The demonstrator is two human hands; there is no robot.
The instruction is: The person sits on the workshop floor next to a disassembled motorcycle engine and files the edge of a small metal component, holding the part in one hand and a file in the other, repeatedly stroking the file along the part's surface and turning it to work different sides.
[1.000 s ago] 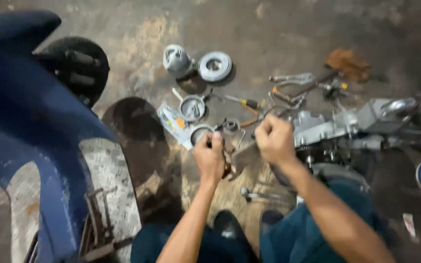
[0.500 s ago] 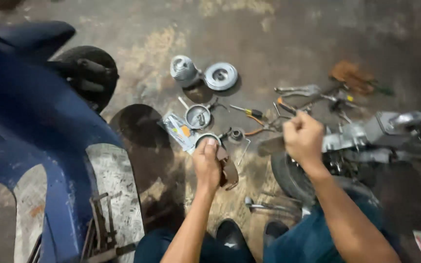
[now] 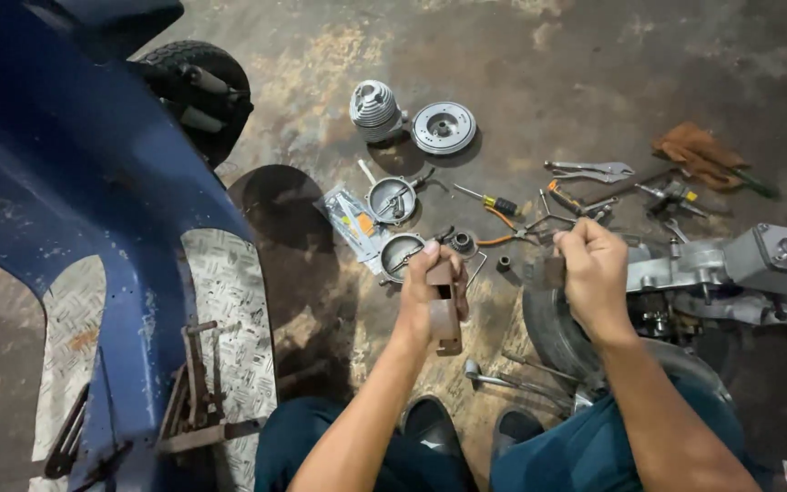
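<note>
Left hand: the left hand [image 3: 430, 287] is raised over the floor, its fingers clenched around a rusty brown metal bracket [image 3: 444, 314] whose lower end hangs out below the palm.
Bracket: it stands roughly upright in that grip, above the floor, just in front of the person's knees.
Right hand: the right hand [image 3: 594, 273] is lifted beside the engine, fingers pinched together on a small dark part [image 3: 553, 271]; what that part is, I cannot tell.
Engine: a grey cast-metal engine block [image 3: 730, 269] lies on its side at the right, with a black rubber tyre [image 3: 553, 333] beneath the right wrist.
Floor: stained bare concrete floor [image 3: 521, 73] carries everything.
Round parts: a finned silver cylinder [image 3: 373, 105] sits just beside a flat silver disc [image 3: 444, 128]; nearer the hands lie two shallow round metal covers [image 3: 392, 199].
Packet: a clear plastic packet [image 3: 350, 219] lies next to those covers.
Tools: a yellow-and-black-handled screwdriver [image 3: 494, 200], silver locking pliers [image 3: 591, 169] and a brown rag [image 3: 699, 153] are spread beyond the right hand; a chrome socket wrench [image 3: 494, 376] lies near the feet.
Scooter: a blue painted scooter body [image 3: 66, 200] with chequered metal footboards [image 3: 225, 301] fills the left side, its small black wheel [image 3: 198, 82] near the top.
</note>
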